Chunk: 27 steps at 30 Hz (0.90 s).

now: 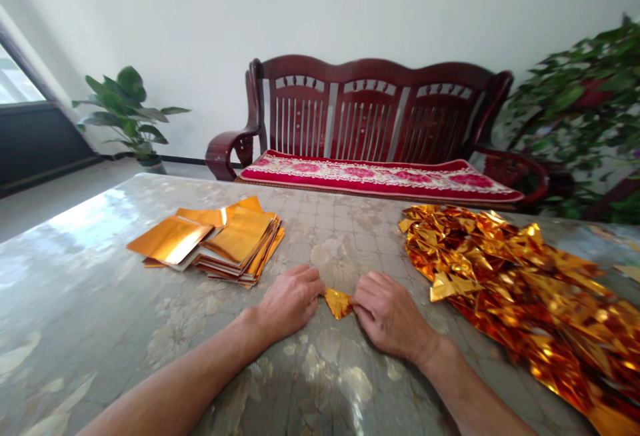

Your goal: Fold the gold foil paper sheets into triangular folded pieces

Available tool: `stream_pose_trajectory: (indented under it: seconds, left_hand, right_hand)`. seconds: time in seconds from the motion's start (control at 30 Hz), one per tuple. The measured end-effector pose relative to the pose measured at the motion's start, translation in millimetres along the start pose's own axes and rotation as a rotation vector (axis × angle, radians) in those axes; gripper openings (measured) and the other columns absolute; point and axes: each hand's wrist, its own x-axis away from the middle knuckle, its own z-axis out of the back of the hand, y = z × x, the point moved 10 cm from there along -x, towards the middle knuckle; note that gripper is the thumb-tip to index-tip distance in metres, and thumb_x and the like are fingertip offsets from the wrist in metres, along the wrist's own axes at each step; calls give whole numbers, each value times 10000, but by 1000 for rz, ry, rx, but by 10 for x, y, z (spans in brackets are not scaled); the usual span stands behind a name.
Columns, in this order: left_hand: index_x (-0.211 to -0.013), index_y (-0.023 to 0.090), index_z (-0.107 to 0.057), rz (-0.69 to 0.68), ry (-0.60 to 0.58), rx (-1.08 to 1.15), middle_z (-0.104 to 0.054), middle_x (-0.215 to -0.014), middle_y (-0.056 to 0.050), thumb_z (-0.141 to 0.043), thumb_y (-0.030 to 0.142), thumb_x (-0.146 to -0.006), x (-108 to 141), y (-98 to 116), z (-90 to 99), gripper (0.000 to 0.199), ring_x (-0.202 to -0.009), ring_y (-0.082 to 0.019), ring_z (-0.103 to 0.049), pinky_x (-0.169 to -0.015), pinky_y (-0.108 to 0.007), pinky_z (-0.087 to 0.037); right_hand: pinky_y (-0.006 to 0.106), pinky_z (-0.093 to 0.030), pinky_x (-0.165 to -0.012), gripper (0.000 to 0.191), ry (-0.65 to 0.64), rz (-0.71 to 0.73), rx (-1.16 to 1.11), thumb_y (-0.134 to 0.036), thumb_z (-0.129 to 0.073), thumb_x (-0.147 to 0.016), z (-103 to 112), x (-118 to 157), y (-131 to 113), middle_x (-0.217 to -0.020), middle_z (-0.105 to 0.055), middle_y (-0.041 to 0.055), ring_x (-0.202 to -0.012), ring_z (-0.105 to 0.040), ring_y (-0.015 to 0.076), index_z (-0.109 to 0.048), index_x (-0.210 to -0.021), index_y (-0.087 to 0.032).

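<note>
Between my two hands is a small folded piece of gold foil paper (pixel 338 303), pointed toward me at its lower edge. My left hand (pixel 294 297) pinches its left end with curled fingers. Its right end is gripped by the closed fingers of my right hand (pixel 389 313). Both hands rest low over the table, and the fingertips are partly hidden behind the knuckles. Beyond my left hand lies a loose stack of flat gold foil sheets (pixel 240 239). To the right of my right hand spreads a large heap of folded gold foil pieces (pixel 505 276).
The table (pixel 165 349) has a shiny, flower-patterned cover. Behind it stands a dark red wooden bench (pixel 367 116) with a red and white floral seat cushion (pixel 375 175). A potted plant (pixel 133 113) is at the left and a leafy plant (pixel 585 103) at the right.
</note>
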Motion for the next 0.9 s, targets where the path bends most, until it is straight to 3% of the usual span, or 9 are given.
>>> stream_pose_trajectory:
  seconds: [0.1, 0.23, 0.37, 0.47, 0.7, 0.9]
  left_hand:
    - [-828, 198, -675, 75, 31, 43, -634, -847, -27, -568, 187, -896, -17, -39, 14, 127, -869, -182, -581, -807, -284, -426]
    - [-749, 185, -626, 196, 18, 112, -627, -840, -25, -610, 308, -912, -80, -143, -23, 205, -875, -178, -592, -758, -263, -421]
    - [-884, 207, -623, 285, -47, 125, -640, -914, -13, -662, 339, -879, -110, -248, -73, 138, -904, -185, -611, -749, -259, -425]
    - [-1000, 222, -606, 297, -80, 81, -648, -951, -17, -670, 389, -875, -90, -268, -64, 218, -924, -202, -618, -772, -274, -430]
    - [-892, 208, -612, 249, -87, 92, -635, -931, -18, -672, 392, -862, -53, -200, -26, 196, -910, -198, -594, -750, -259, -406]
    - [-841, 223, -614, 276, -125, 168, -624, -740, 31, -702, 303, -813, -56, -204, -77, 122, -741, -165, -586, -624, -238, -334]
  right_hand:
    - [320, -360, -730, 224, 4, -82, -22, -218, -507, -963, -24, -14, 72, -796, -576, 28, -801, -494, 180, -565, -747, -206]
    - [295, -372, -703, 184, 17, -222, -91, -248, -603, -927, -73, -14, 214, -802, -593, 5, -817, -530, 174, -551, -753, -219]
    - [283, -375, -685, 131, 8, -296, -149, -251, -676, -875, -109, 3, 309, -843, -607, -9, -821, -549, 170, -560, -817, -227]
    - [286, -376, -695, 123, -12, -296, -149, -248, -682, -873, -117, 7, 318, -871, -606, -8, -830, -558, 170, -564, -845, -227]
    - [291, -376, -723, 155, -58, -272, -133, -218, -691, -866, -120, 1, 268, -871, -594, -6, -864, -552, 178, -548, -806, -218]
    - [278, -375, -720, 112, -96, -268, -229, -207, -671, -869, -150, -5, 270, -863, -615, -20, -853, -558, 168, -579, -929, -230]
